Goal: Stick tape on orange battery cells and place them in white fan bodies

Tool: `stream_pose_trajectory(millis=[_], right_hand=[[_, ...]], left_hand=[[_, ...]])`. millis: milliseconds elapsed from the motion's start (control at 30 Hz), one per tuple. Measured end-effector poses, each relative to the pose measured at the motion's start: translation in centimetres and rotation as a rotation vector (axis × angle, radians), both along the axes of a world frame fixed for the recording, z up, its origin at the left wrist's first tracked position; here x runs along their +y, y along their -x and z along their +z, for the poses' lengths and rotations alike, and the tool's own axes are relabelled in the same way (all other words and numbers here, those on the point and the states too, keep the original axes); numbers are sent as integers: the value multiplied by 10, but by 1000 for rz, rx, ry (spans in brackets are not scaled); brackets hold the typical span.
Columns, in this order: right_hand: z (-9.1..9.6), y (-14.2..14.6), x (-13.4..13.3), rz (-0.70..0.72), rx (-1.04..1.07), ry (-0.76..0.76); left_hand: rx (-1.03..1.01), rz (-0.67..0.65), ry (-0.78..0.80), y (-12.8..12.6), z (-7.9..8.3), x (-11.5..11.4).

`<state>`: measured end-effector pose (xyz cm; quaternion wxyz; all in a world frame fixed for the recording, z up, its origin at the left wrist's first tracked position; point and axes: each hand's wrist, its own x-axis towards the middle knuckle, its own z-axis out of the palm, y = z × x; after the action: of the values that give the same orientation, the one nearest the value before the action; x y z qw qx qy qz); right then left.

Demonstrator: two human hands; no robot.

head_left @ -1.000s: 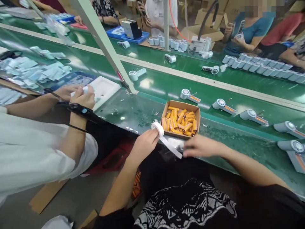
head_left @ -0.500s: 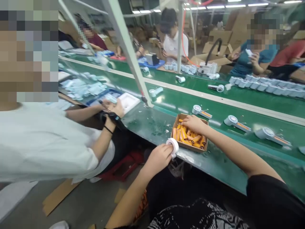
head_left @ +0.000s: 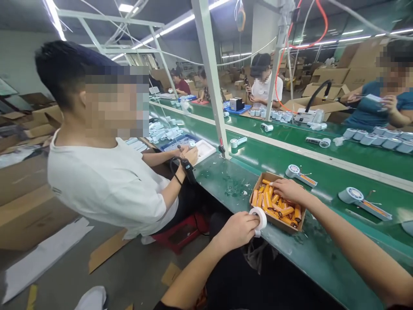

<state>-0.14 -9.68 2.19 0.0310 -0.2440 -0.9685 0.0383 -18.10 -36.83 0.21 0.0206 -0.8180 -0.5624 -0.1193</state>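
My left hand (head_left: 240, 230) is closed around a roll of white tape (head_left: 262, 218), held at the table's front edge beside a small cardboard box (head_left: 286, 224). Orange cylindrical batteries (head_left: 277, 207) lie jumbled in that box. Over its far side, my right hand (head_left: 287, 190) reaches in with bent fingers. Its fingertips close on an orange battery (head_left: 266, 182) near the far left corner, with a bit of white at the fingertips. The undersides of these fingers are hidden.
Light-blue handheld fans (head_left: 351, 196) lie along the green conveyor (head_left: 277, 148) behind the box. A co-worker in white (head_left: 106, 185) sits at my left, working over a white tray (head_left: 206, 150). A metal post (head_left: 211, 77) rises from the table edge. More people sit across the belt.
My view has swung left and up, so the scene sits further right and lower. Both hands keep nearly the same places at the box. The fans have shifted little relative to it.
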Motion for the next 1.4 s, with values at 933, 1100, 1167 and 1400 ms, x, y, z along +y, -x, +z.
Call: stream_pose_trajectory(millis=[933, 1100, 1167, 1400], right_hand=[[2, 7, -43, -187, 745, 893], [27, -28, -70, 21, 816, 1222], [36, -35, -81, 38, 717, 1193], [46, -53, -103, 242, 738, 468]], left_hand=[[105, -105, -141, -8, 20, 9], [237, -96, -206, 0, 40, 3], [258, -112, -209, -1, 46, 3], [241, -163, -113, -5, 53, 0]])
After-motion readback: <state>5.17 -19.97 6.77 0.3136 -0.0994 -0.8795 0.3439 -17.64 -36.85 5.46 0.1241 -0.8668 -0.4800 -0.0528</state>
